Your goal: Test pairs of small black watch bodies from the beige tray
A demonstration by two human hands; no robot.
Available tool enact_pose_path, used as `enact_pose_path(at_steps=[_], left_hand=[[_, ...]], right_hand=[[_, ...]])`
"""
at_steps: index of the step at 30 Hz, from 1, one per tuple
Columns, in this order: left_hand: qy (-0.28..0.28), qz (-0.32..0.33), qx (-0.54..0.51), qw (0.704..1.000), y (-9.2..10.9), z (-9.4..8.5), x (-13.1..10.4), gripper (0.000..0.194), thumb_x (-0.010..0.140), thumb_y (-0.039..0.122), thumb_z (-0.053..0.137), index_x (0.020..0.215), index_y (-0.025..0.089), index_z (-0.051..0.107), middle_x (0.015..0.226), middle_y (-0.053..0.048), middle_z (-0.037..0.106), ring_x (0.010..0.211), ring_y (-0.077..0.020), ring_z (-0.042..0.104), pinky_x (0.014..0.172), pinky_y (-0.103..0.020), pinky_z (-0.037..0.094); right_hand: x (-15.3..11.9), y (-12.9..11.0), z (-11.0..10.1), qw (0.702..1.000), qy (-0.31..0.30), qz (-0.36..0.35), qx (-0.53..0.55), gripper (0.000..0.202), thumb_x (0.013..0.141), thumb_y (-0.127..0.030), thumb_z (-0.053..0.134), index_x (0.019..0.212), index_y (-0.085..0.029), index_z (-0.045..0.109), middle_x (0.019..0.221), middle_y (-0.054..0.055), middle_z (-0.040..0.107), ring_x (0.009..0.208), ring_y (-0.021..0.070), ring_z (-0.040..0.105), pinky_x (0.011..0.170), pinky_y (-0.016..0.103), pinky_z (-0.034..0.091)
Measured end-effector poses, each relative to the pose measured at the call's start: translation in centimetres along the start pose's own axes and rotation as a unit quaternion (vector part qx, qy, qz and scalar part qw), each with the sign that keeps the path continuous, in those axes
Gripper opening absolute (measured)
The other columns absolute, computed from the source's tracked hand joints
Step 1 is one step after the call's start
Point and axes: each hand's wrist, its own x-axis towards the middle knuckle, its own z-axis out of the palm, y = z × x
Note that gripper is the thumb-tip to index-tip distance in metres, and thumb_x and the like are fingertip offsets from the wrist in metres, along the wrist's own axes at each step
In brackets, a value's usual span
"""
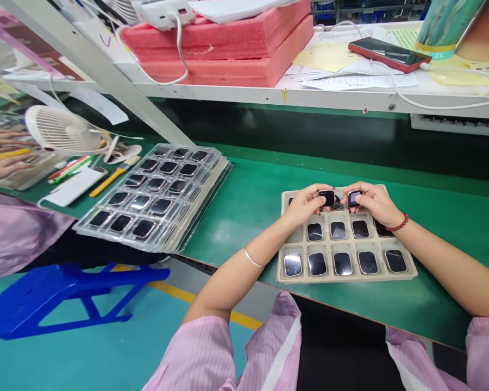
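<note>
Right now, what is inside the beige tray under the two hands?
The beige tray holds dark square screens in its front and middle rows. The left hand and right hand each hold one and cover the back row.

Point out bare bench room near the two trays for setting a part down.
Bare green mat lies between the clear tray stack and the beige tray, and right of the beige tray. Crowded: far left, around the fan and tools.
</note>
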Motion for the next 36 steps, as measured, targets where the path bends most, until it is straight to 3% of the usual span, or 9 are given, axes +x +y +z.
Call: enact_pose_path(at_steps=[4, 8, 25, 36], left_hand=[[-0.006, 0.002, -0.023, 1.0, 0.0, 0.11, -0.06, 0.041, 0.076, 0.019, 0.065, 0.116, 0.016, 0.061, 0.099, -0.007, 0.071, 0.076, -0.0132, 0.068, 0.059, -0.021, 0.049], [0.002, -0.007, -0.022, 1.0, 0.16, 0.35, -0.11, 0.03, 0.08, 0.022, 0.066, 0.109, 0.015, 0.063, 0.097, -0.007, 0.071, 0.074, -0.0123, 0.067, 0.065, -0.023, 0.053], [0.005, 0.001, -0.012, 1.0, -0.26, 0.29, -0.03, 0.03, 0.078, 0.028, 0.07, 0.103, 0.014, 0.062, 0.095, -0.006, 0.07, 0.068, -0.0096, 0.065, 0.063, -0.022, 0.055], [0.01, 0.012, 0.014, 1.0, -0.59, 0.19, 0.17, 0.033, 0.078, 0.032, 0.071, 0.104, 0.015, 0.062, 0.097, -0.007, 0.072, 0.071, -0.0117, 0.066, 0.06, -0.023, 0.055]], right_hand=[[0.0, -0.16, 0.18, 1.0, -0.003, -0.024, -0.009, 0.033, 0.08, -0.033, 0.074, 0.11, -0.021, 0.067, 0.102, 0.008, 0.075, 0.07, 0.0156, 0.068, 0.061, 0.028, 0.058], [0.16, 0.15, 0.35, 0.999, 0.01, -0.001, -0.03, 0.03, 0.08, -0.036, 0.074, 0.105, -0.02, 0.067, 0.093, 0.006, 0.075, 0.065, 0.015, 0.067, 0.063, 0.03, 0.06], [0.34, 0.39, 0.85, 0.999, -0.004, -0.014, -0.034, 0.028, 0.08, -0.041, 0.075, 0.096, -0.019, 0.067, 0.092, 0.007, 0.075, 0.063, 0.0139, 0.065, 0.062, 0.03, 0.06], [0.36, 0.31, 0.98, 0.999, -0.007, -0.013, -0.047, 0.021, 0.08, -0.033, 0.069, 0.096, -0.019, 0.066, 0.09, 0.006, 0.074, 0.065, 0.0148, 0.065, 0.064, 0.031, 0.06]])
